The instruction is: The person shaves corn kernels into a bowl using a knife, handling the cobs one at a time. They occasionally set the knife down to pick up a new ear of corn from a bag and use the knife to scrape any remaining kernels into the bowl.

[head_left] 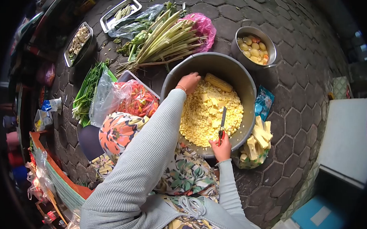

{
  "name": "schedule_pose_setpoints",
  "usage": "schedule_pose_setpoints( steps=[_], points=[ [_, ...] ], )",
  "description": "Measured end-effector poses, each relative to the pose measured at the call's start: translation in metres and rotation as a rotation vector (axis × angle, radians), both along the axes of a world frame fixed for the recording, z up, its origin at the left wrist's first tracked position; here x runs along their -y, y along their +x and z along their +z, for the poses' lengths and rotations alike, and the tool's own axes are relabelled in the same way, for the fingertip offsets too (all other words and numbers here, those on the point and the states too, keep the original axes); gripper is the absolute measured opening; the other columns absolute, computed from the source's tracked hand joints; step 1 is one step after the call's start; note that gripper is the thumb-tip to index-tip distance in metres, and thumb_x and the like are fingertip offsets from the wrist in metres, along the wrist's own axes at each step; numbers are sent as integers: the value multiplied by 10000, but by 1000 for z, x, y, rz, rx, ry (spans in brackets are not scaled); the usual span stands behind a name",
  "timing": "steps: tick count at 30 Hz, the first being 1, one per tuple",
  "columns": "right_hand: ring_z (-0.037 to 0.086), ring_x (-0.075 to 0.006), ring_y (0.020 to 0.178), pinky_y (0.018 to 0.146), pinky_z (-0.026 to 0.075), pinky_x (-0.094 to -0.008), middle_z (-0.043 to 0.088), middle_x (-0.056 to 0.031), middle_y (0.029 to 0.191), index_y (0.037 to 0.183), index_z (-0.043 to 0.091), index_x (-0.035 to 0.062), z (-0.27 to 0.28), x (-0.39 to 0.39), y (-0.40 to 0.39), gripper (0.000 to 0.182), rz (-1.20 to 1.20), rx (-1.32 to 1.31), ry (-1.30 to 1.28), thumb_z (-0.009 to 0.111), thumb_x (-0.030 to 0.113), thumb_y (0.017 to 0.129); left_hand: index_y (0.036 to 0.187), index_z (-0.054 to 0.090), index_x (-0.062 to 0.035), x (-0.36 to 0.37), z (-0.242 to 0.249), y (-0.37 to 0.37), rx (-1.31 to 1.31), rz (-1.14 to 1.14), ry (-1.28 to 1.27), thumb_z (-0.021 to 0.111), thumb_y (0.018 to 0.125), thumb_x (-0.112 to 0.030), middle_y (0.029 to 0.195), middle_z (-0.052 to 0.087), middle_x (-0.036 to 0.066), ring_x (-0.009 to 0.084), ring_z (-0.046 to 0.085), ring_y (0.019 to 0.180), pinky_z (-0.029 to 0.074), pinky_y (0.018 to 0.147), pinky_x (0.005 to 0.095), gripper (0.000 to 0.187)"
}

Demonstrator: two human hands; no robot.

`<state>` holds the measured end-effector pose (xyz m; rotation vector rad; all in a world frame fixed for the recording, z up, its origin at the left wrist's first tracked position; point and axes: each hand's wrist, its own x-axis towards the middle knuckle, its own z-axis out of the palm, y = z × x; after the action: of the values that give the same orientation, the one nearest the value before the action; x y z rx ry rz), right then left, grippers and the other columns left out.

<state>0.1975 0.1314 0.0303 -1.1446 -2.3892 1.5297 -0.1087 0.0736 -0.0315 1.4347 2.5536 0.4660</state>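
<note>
A large metal pot [249, 82] stands in front of my knees, its bottom covered with cut yellow corn kernels [195, 119]. Inside it at the back, a whole corn cob [218, 82] lies against the wall. My left hand [189, 82] reaches into the pot's left side, beside that cob; its fingers are bent down and their tips are hidden. Near the pot's front right, my right hand [221, 149] is closed round the red and black handle of a knife [223, 120], its dark blade pointing away from me over the kernels.
Bare cobs [257, 139] lie in a bag right of the pot, near a blue packet [264, 102]. A smaller pot [256, 44] holds potatoes or similar pieces. Long green stalks [166, 41] lie behind. Red chilies [141, 101] and green onions [88, 89] sit left.
</note>
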Motion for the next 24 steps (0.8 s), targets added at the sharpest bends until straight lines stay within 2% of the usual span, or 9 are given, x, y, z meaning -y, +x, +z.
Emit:
schedule_pose_setpoints(
  steps=[5,8,9,11,13,16,18,22,24],
  points=[
    [505,-73,538,519,426,-238,542,-11,615,905,477,10,-6,-2,-3,370,9,46,-104,722,108,646,1030,531,-52,-24,-18,-4,48,72,122,495,682,-40,1001,517,123,295,485,971,452,790,373,351],
    [463,-52,496,467,383,-214,517,7,586,915,450,31,-19,-3,0,365,-12,69,-119,711,93,666,1087,518,-61,-46,-24,-12,179,82,-178,482,708,-32,1106,492,139,297,457,1060,432,839,381,382],
    [516,-91,526,515,429,-259,538,-18,573,892,481,33,-17,-4,0,359,-68,123,-160,722,138,647,1087,518,-61,-53,-21,-14,179,88,-165,482,708,-32,1106,492,139,297,457,1060,432,839,381,382],
    [517,-88,528,519,428,-249,538,-14,576,891,476,31,-19,-4,0,362,-44,122,-144,723,140,649,1082,533,-73,-64,-13,-16,377,128,-311,487,718,-34,1161,470,145,305,432,1105,406,881,390,369],
    [522,-89,534,528,429,-246,539,-14,578,888,475,30,-21,-5,1,362,-35,149,-141,723,143,650,1077,536,-59,-67,-30,-11,276,127,-159,483,741,-51,1154,480,151,315,445,1092,397,891,393,340],
    [503,-91,475,453,409,-244,530,-13,576,890,465,29,-25,-6,1,341,-26,118,-188,710,127,674,1076,537,-40,-71,-45,-13,150,152,16,456,806,-106,1106,517,174,335,493,1030,388,899,400,289],
    [452,-87,389,345,357,-238,501,-8,572,920,437,32,-16,-5,-8,338,-138,170,-388,688,97,703,1086,532,-55,-76,-36,-19,364,183,-59,426,837,-142,1086,524,188,338,514,997,393,895,402,284],
    [401,-77,335,272,299,-232,469,-3,570,954,409,35,-22,-4,-9,355,-163,126,-479,672,71,717,1081,535,-58,-78,-33,-14,407,250,-16,453,812,-112,1094,517,199,337,514,996,401,885,399,286],
    [397,-85,323,276,307,-240,457,0,539,937,394,48,-22,-4,-10,333,-158,140,-494,654,46,730,1079,526,-28,-78,-31,-12,412,121,-149,501,759,-72,1083,521,201,339,520,984,406,877,392,324]
  ],
)
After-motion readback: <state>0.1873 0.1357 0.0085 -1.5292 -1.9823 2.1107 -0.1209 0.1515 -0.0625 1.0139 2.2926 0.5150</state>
